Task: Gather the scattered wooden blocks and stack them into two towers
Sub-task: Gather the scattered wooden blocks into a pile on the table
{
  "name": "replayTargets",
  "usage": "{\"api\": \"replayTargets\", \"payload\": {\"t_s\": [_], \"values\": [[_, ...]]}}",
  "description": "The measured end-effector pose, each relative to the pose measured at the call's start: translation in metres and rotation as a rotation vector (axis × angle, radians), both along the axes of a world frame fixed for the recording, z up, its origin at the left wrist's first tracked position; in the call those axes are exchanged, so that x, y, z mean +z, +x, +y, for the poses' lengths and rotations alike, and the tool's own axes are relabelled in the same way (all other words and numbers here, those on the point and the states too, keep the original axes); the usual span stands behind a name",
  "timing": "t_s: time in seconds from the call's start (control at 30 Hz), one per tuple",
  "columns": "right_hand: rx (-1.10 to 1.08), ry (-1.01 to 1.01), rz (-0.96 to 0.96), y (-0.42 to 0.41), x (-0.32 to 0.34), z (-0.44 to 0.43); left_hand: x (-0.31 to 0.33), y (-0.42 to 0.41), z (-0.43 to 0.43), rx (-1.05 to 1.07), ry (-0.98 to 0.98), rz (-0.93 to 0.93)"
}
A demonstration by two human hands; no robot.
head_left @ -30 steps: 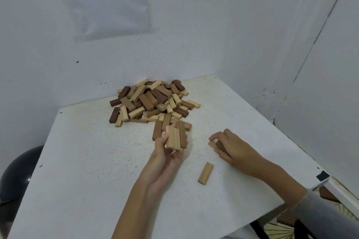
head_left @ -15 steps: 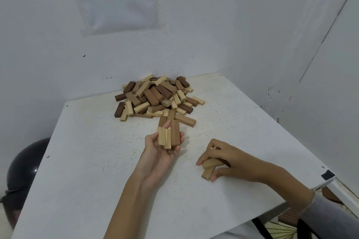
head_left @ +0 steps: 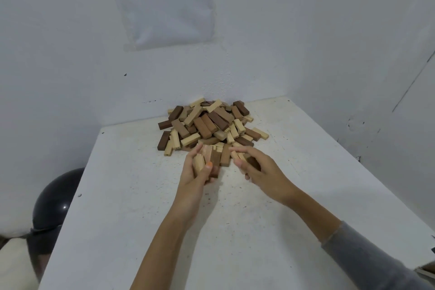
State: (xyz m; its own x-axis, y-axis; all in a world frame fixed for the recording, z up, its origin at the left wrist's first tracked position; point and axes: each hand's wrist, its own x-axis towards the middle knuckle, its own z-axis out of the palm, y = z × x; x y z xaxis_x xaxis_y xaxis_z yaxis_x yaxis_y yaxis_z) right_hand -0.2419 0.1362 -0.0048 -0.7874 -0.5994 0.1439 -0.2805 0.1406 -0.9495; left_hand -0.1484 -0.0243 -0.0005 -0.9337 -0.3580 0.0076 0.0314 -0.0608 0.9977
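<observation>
A heap of light and dark wooden blocks lies at the back of the white table, near the wall. My left hand grips a bundle of blocks, pale and dark, held upright just in front of the heap. My right hand is beside it to the right, fingers curled round a few blocks, one pale and one dark. The two hands are close together but apart. No tower stands on the table.
White walls close the corner behind and to the right of the table. A printed sheet hangs on the back wall. A dark round object sits below the table's left edge. The table's front right edge is near my right sleeve.
My right hand picked the pale block off the table and moved up and left toward my left hand. The left hand still grips its bundle, now nearer the heap.
</observation>
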Motion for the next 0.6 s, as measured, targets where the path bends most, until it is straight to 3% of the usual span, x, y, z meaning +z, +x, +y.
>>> {"api": "replayTargets", "payload": {"t_s": [0.17, 0.33, 0.6], "values": [[-0.070, -0.156, -0.032, -0.021, 0.020, -0.055, 0.011, -0.027, -0.017, 0.097, -0.202, 0.073], [-0.123, -0.153, 0.061, -0.054, 0.036, -0.101, 0.020, -0.063, -0.044, 0.170, -0.385, 0.182], [-0.304, -0.111, 0.105, -0.117, 0.026, -0.150, 0.016, -0.126, -0.074, 0.251, -0.408, 0.104]]}}
